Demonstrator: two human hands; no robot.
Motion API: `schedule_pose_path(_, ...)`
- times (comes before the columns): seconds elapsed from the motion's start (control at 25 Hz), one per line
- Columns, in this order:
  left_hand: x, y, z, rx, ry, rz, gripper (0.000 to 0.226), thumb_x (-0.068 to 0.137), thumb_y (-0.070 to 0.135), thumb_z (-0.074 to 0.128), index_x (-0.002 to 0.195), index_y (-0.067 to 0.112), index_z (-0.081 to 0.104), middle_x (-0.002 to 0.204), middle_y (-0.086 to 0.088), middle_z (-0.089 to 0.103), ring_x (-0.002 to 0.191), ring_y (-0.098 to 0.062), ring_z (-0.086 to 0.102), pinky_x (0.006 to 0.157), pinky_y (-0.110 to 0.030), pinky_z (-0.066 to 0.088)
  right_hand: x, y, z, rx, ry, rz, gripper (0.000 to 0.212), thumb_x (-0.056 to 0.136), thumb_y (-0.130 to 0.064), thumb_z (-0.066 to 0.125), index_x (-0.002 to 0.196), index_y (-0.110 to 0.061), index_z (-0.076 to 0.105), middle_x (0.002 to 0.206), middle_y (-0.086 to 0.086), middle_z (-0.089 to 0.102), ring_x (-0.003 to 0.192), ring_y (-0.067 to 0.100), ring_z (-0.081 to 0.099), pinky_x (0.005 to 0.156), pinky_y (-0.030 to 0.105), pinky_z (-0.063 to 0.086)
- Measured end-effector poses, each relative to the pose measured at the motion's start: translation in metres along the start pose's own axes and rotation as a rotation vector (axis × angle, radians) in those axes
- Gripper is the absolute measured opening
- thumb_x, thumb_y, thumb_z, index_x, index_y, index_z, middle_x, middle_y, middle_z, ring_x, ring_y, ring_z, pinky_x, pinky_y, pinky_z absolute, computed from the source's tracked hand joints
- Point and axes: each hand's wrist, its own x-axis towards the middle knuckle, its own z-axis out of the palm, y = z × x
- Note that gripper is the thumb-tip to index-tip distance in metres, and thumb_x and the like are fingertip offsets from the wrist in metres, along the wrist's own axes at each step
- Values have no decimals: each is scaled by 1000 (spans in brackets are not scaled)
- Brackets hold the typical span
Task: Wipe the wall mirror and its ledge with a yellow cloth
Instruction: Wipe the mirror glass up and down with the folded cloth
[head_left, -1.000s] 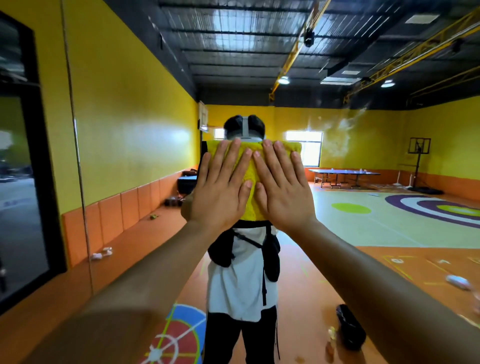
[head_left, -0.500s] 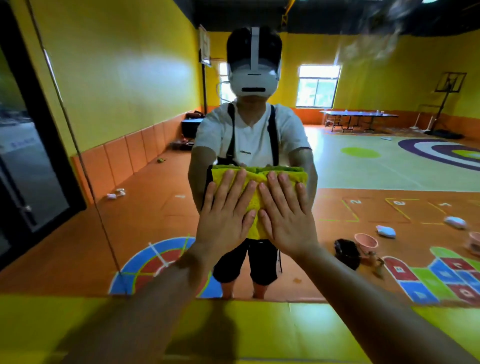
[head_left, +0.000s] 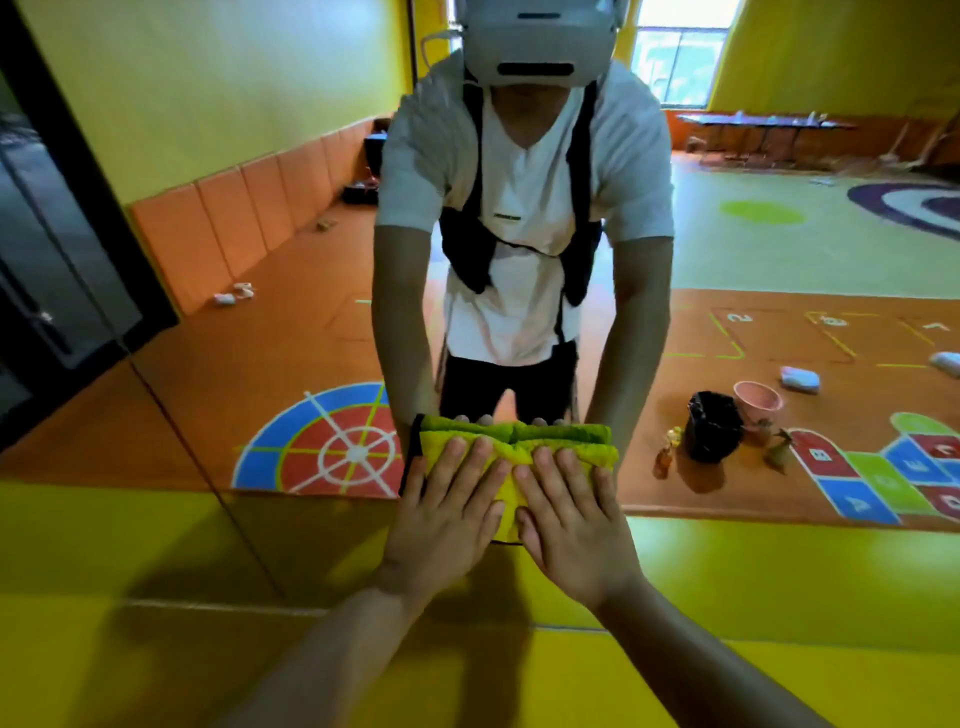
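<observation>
A folded yellow cloth (head_left: 506, 496) lies flat against the wall mirror (head_left: 311, 312), right at the glass's bottom edge. My left hand (head_left: 447, 514) and my right hand (head_left: 566, 519) press on it side by side with straight, spread fingers. Below the hands runs the yellow padded ledge (head_left: 779, 571). The mirror shows my reflection bent forward, with its hands meeting mine behind the cloth.
A vertical seam (head_left: 171, 415) splits the mirror to the left of my hands. A dark door frame (head_left: 52, 260) stands at far left. The reflection shows a black bin (head_left: 714, 426), a pink bucket (head_left: 757, 402) and small bottles on an orange floor.
Both hands have slid the cloth straight down the mirror, from head height to the bottom edge by the ledge. My view has tilted down with them.
</observation>
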Motion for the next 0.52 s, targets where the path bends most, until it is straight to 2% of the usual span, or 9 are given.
schedule_pose_path(0.12, -62, 19, 34, -23, -52, 2, 70, 107, 51, 32, 165, 22, 6, 173, -4, -1, 160, -25, 1, 128, -49, 1, -61, -20, 32, 8, -21, -22, 81, 96, -43, 62, 162, -18, 24, 172, 5, 13, 158, 24, 13, 128, 45, 6)
schedule_pose_path(0.36, -174, 57, 90, -71, -114, -4, 85, 99, 53, 50, 165, 21, 9, 173, -4, 0, 160, -25, 1, 128, -50, 0, -171, -61, 83, 33, -101, -17, 83, 94, -47, 68, 161, -18, 28, 171, 4, 16, 158, 22, 16, 128, 43, 11)
schedule_pose_path(0.52, -229, 74, 118, -15, -167, 3, 85, 99, 53, 51, 165, 21, 7, 173, -5, -4, 160, -25, -2, 128, -49, 0, -226, -79, 112, 21, -163, -29, 83, 94, -46, 69, 162, -21, 28, 172, 2, 13, 158, 20, 13, 128, 42, 10)
